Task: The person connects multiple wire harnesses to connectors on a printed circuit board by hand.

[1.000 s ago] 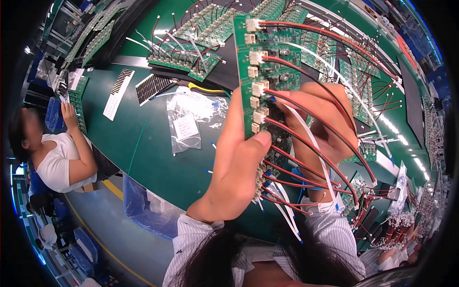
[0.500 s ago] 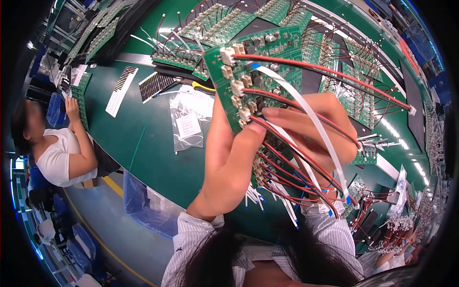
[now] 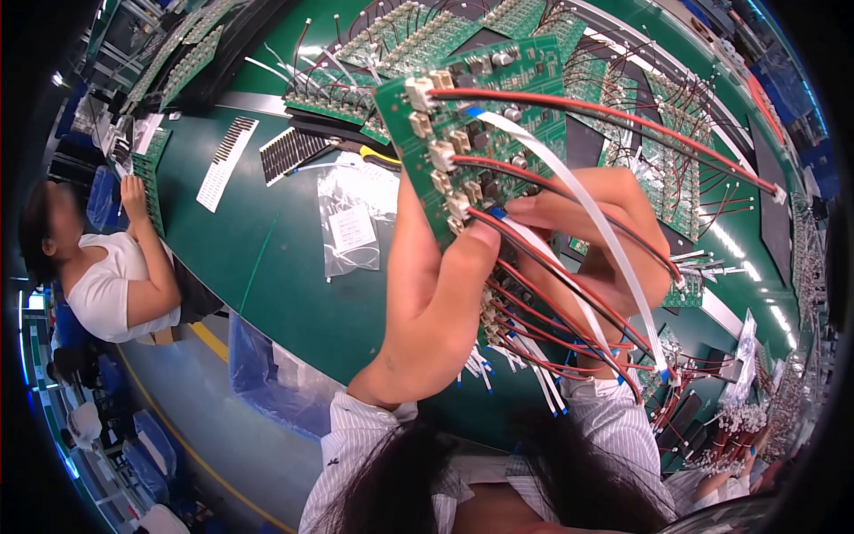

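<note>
Between my hands, green circuit board (image 3: 487, 140): probably light, stiff, with fragile connectors (image 3: 418, 92). Left hand (image 3: 431, 325) grips its edge; right hand (image 3: 614, 231) seems pinching white flat cable (image 3: 583, 310) near blue tip, likely bends easily. Better hold board edges, not red-black wires (image 3: 605, 111).

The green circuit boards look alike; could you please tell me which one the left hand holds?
The green circuit board raised closest to the camera, the left hand's thumb at its edge; other boards appear smaller, farther away.

Green circuit board (image 3: 480, 138), held up, tilted.
Red-and-black wires (image 3: 534, 100) plugged into pale sockets (image 3: 442, 156), trailing right; blue-tipped white flat cables (image 3: 598, 214) curving downward.
</note>
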`<action>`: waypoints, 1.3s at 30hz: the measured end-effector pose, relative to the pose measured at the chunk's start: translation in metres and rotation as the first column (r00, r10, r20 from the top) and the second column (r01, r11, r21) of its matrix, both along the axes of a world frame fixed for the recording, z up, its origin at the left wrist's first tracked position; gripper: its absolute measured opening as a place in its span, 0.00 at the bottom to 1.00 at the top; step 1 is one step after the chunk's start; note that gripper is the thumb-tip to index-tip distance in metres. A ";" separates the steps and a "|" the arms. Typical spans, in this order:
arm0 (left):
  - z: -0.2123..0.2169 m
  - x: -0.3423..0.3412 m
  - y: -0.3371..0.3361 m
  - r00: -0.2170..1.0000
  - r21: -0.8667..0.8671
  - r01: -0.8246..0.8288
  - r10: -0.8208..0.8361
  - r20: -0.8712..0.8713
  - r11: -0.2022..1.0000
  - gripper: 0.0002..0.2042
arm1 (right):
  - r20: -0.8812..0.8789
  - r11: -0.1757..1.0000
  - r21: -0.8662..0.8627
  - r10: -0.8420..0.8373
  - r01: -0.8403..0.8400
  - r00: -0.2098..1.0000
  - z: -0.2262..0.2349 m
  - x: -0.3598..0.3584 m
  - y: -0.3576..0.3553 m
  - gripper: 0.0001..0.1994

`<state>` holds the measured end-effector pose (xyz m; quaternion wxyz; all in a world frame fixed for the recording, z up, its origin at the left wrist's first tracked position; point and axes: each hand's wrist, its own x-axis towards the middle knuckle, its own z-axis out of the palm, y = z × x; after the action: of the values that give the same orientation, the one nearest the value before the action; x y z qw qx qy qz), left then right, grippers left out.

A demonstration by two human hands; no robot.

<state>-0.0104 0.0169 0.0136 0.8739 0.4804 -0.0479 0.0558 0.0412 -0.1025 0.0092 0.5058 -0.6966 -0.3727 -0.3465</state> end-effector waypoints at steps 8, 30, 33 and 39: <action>-0.002 0.000 -0.004 1.000 -0.103 -0.011 0.013 0.025 0.995 0.23 | -0.072 0.998 -0.031 0.045 -0.047 0.996 -0.007 -0.001 0.000 0.12; -0.009 0.011 -0.005 0.987 -0.395 0.124 -0.154 -0.045 0.910 0.21 | -0.333 0.992 0.078 0.117 -0.096 0.936 -0.003 0.002 -0.001 0.07; -0.008 0.010 -0.007 0.986 -0.413 0.151 -0.168 -0.005 0.898 0.21 | -0.382 0.985 0.132 0.156 -0.114 0.911 0.000 -0.001 -0.002 0.07; -0.011 0.010 -0.004 0.976 -0.454 0.218 -0.190 0.106 0.864 0.21 | -0.335 0.979 0.147 0.184 -0.141 0.924 -0.001 -0.002 -0.003 0.07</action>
<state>-0.0008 0.0132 0.0029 0.9624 0.2483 -0.1090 -0.0133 0.0396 -0.1052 0.0084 0.6317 -0.6815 -0.3126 -0.1971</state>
